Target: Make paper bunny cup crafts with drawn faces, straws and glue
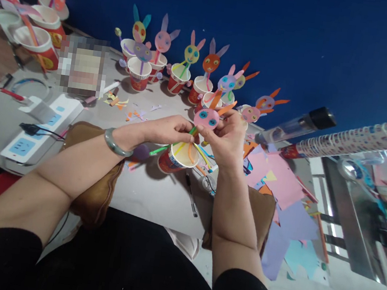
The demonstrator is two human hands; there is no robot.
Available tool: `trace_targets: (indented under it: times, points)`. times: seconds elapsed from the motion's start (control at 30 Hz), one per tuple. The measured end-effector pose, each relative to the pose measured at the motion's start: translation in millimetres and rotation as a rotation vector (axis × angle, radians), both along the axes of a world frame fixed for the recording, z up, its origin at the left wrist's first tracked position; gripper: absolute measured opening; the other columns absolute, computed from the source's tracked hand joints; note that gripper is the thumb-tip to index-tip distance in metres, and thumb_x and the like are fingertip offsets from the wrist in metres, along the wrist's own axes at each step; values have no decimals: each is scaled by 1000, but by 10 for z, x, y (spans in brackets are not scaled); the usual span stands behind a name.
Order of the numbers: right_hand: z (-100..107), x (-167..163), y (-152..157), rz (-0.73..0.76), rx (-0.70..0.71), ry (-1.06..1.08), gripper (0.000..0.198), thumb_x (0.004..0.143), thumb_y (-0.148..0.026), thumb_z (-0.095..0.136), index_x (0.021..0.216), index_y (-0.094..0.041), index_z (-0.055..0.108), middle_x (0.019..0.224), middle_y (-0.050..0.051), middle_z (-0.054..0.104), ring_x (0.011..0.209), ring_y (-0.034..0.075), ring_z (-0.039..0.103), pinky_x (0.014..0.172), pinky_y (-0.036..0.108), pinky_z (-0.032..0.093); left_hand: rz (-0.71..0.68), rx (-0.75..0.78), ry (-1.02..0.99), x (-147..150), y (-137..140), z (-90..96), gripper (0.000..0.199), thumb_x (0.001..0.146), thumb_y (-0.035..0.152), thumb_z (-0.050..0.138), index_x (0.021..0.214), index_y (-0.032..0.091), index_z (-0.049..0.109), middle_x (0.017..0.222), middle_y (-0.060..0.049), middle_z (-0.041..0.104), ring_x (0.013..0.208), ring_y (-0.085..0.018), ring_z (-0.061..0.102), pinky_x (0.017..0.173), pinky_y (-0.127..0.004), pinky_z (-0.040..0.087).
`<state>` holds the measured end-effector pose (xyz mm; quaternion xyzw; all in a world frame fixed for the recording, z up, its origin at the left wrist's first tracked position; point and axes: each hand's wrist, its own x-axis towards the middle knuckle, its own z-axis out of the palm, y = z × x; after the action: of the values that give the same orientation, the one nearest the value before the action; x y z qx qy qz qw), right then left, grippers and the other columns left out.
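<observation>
A pink paper rabbit face (206,119) with orange ears and blue eyes is held above a red paper cup (171,163). My right hand (229,138) pinches the face at its right and lower edge. Just below the face, the closed fingers of my left hand (176,130) grip its green stem (193,130). Yellow and orange strips show inside the cup, and a green stem with a purple disc (141,152) sticks out to its left. Parts of the stems are hidden behind my fingers.
Several finished rabbit cups (178,83) stand along the blue wall. A power strip (39,128) lies left, a pen (191,195) in front. Coloured paper sheets (272,175) and a long stack of cups (356,136) lie right.
</observation>
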<state>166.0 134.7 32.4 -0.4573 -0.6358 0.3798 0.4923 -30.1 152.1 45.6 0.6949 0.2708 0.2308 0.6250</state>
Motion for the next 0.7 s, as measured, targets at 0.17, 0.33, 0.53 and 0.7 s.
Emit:
trace_targets:
  times: [0.17,0.33,0.53,0.7]
  points:
    - [-21,14,13,4,-22,5,63,66,-60,91,103,-32,48,79,-5,63,66,15,62,52,30,49,13,-41,16,4,-15,39,10,83,21,69,76,14,68,65,4,61,62,-8,52,61,-20,42]
    - [-24,-28,11,-19,-40,27,64,64,-61,92,101,-31,48,77,-6,64,61,14,61,51,29,49,41,-59,14,3,-12,17,7,81,20,70,78,14,71,68,3,65,64,-9,55,60,-19,43]
    - [51,-17,24,-25,-53,55,64,67,-67,87,106,-30,52,77,-6,63,58,12,60,50,27,48,108,-174,-67,-6,32,-33,10,85,18,70,90,12,76,85,-3,76,79,-13,68,79,-26,54]
    - [97,22,25,-62,-40,50,62,66,-67,88,102,-27,58,79,-5,64,62,10,60,55,25,49,212,-259,-164,-8,99,-44,9,89,11,66,92,11,75,88,-5,78,81,-11,69,86,-27,54]
